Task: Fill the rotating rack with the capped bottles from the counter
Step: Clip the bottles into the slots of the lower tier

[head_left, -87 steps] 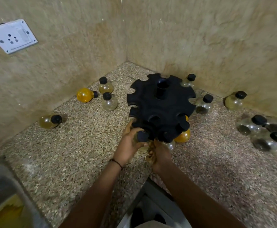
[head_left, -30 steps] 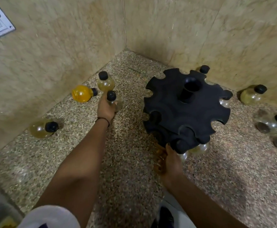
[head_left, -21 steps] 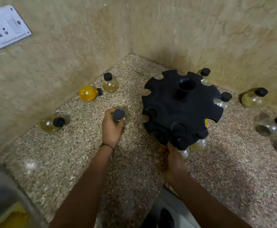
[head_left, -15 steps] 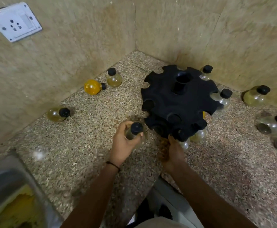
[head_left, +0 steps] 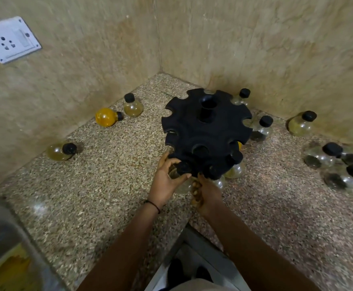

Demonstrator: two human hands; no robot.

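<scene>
The black rotating rack (head_left: 207, 133) stands on the speckled counter (head_left: 108, 185) near the wall corner. The left hand (head_left: 167, 181) is closed around a black-capped bottle (head_left: 183, 171), holding it against a slot at the rack's near edge. The right hand (head_left: 208, 195) grips the rack's underside just beside it (its fingers are partly hidden). Loose bottles lie well apart: an orange one (head_left: 106, 117) on its side at left, a clear cluster (head_left: 337, 164) at right.

Black notched rack (head_left: 206, 133) upright; capped bottle (head_left: 182, 171) (clear) at its near edge
</scene>
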